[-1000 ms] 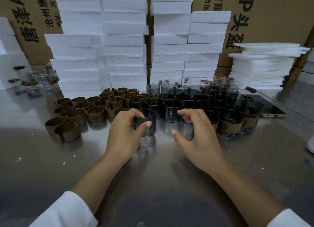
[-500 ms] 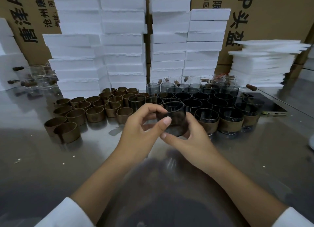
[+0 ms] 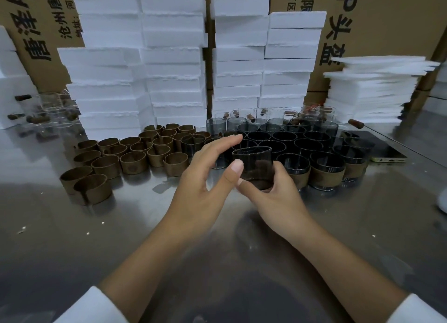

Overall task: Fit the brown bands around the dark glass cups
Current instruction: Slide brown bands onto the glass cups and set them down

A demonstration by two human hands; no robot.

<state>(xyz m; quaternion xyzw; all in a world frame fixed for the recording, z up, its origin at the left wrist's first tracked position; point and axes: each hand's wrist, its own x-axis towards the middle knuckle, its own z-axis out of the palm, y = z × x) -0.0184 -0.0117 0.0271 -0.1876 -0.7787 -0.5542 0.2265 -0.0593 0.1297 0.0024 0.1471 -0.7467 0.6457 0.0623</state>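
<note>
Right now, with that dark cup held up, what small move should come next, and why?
Probably the left hand should reach for the nearest loose brown band and pick it up. The dark glass cup gripped in the right hand wears no band yet. The left hand is open and holds nothing, and the loose bands stand just to its left.

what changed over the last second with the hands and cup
The dark glass cup was lifted off the table and passed over: the right hand now grips it, and the left hand has opened and let go. The loose brown bands and banded cups stayed put.
</note>
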